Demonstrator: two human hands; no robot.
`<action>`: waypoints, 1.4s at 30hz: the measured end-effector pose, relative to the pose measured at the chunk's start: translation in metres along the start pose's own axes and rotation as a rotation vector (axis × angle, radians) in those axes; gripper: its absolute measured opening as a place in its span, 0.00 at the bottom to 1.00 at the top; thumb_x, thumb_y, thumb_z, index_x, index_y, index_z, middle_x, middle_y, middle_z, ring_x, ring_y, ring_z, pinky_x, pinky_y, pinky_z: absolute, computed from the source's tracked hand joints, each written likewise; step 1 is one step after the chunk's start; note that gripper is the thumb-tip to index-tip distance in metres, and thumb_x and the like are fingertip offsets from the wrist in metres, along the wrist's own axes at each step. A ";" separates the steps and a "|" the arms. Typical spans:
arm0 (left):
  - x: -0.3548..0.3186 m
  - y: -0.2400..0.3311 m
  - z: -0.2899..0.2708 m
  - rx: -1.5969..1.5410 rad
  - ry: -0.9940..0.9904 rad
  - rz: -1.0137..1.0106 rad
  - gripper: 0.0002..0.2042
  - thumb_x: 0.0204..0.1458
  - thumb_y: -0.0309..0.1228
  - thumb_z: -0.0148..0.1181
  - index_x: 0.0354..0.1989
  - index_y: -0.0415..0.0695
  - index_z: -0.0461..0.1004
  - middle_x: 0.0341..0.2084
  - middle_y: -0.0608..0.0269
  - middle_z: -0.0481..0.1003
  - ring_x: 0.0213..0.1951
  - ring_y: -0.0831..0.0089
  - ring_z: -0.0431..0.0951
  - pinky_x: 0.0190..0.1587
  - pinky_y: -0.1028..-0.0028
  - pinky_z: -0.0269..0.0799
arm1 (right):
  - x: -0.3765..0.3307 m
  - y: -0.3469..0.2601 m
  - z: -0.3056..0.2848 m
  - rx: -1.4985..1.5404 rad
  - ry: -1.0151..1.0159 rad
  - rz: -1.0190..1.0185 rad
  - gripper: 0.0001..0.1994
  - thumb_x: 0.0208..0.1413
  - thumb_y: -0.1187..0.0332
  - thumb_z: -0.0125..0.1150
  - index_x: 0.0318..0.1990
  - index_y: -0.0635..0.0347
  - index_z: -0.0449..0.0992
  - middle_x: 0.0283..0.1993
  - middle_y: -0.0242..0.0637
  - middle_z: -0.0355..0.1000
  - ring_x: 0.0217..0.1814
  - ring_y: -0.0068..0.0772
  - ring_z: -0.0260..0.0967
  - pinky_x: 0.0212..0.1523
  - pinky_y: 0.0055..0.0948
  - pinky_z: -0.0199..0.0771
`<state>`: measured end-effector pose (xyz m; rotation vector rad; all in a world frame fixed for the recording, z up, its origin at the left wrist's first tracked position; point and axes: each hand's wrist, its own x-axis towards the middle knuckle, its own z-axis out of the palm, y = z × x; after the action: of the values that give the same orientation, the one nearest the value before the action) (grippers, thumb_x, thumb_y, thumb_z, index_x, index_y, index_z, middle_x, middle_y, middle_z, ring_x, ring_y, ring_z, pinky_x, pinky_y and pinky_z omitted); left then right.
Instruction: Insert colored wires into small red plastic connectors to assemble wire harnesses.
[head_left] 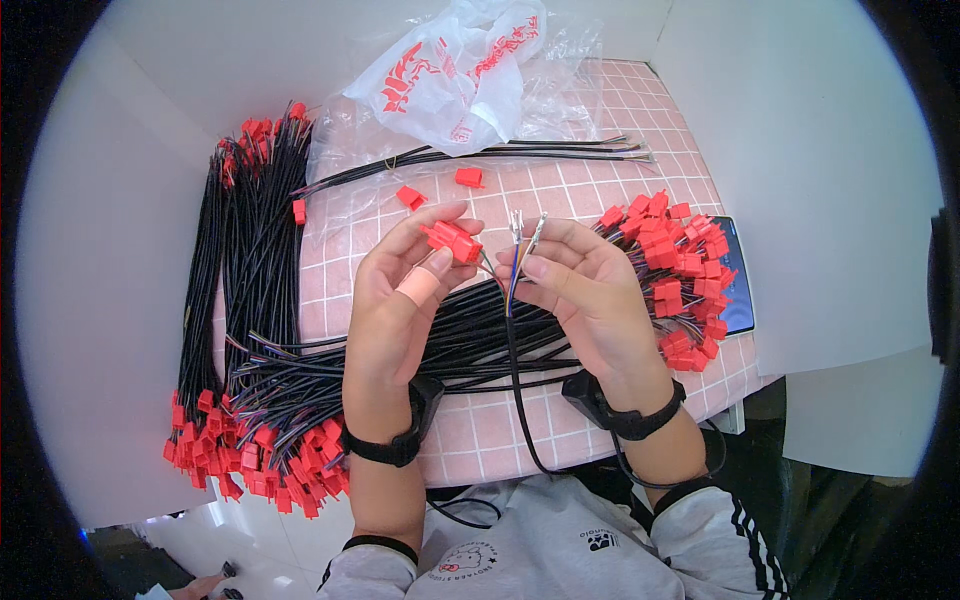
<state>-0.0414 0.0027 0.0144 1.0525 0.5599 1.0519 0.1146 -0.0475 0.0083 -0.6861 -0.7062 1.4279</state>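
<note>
My left hand (405, 275) pinches a red plastic connector housing (453, 241) between thumb and fingers; the thumb wears a tan bandage (418, 286). Thin wires run from the housing toward the black cable (514, 370) hanging between my hands. My right hand (590, 280) grips that cable's loose wires, blue, white and yellowish, between thumb and fingers. Metal crimp terminals (517, 226) stick up from the wire ends, apart from the housing. From there the cable drops over the table's near edge toward my lap.
Black cables with red housings form a bundle across the table (480, 335) and a stack at left (255, 240). Red housings (680, 260) cluster at right beside a phone (739, 280). Two loose housings (468, 178), several cables (500, 152) and a plastic bag (455, 75) lie at the back. White panels flank the table.
</note>
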 end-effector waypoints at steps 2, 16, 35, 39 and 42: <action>0.000 0.000 -0.001 0.000 0.005 0.005 0.17 0.47 0.25 0.49 0.47 0.35 0.62 0.41 0.52 0.68 0.41 0.74 0.69 0.43 0.76 0.64 | 0.000 0.000 0.001 -0.009 0.022 0.005 0.12 0.48 0.77 0.52 0.42 0.67 0.66 0.37 0.40 0.70 0.38 0.28 0.69 0.41 0.24 0.71; -0.002 0.001 0.003 0.042 -0.070 0.012 0.17 0.45 0.22 0.48 0.46 0.33 0.63 0.40 0.52 0.68 0.41 0.72 0.70 0.45 0.73 0.66 | 0.001 0.003 -0.005 0.098 0.044 0.105 0.07 0.49 0.75 0.50 0.37 0.64 0.68 0.33 0.36 0.69 0.33 0.25 0.68 0.36 0.25 0.69; -0.002 -0.002 0.003 0.029 -0.085 0.013 0.14 0.46 0.23 0.49 0.43 0.34 0.63 0.42 0.52 0.67 0.43 0.70 0.68 0.47 0.70 0.64 | 0.002 0.005 -0.014 0.271 -0.268 0.350 0.06 0.49 0.70 0.48 0.26 0.62 0.69 0.29 0.35 0.66 0.35 0.27 0.63 0.40 0.36 0.65; -0.002 -0.003 0.003 0.034 -0.087 0.023 0.14 0.45 0.23 0.49 0.43 0.34 0.63 0.42 0.52 0.66 0.43 0.70 0.68 0.47 0.70 0.64 | 0.001 0.004 -0.013 0.241 -0.226 0.369 0.07 0.45 0.70 0.49 0.23 0.65 0.68 0.27 0.37 0.63 0.38 0.32 0.62 0.41 0.36 0.64; -0.002 -0.003 0.004 0.046 -0.074 0.026 0.14 0.45 0.22 0.49 0.43 0.34 0.63 0.42 0.52 0.67 0.44 0.70 0.68 0.47 0.70 0.63 | -0.001 0.003 -0.011 0.231 -0.223 0.363 0.07 0.46 0.70 0.49 0.23 0.65 0.68 0.27 0.37 0.64 0.39 0.32 0.62 0.41 0.36 0.64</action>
<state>-0.0383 -0.0013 0.0133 1.1373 0.5133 1.0229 0.1213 -0.0480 -0.0005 -0.4933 -0.5933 1.9087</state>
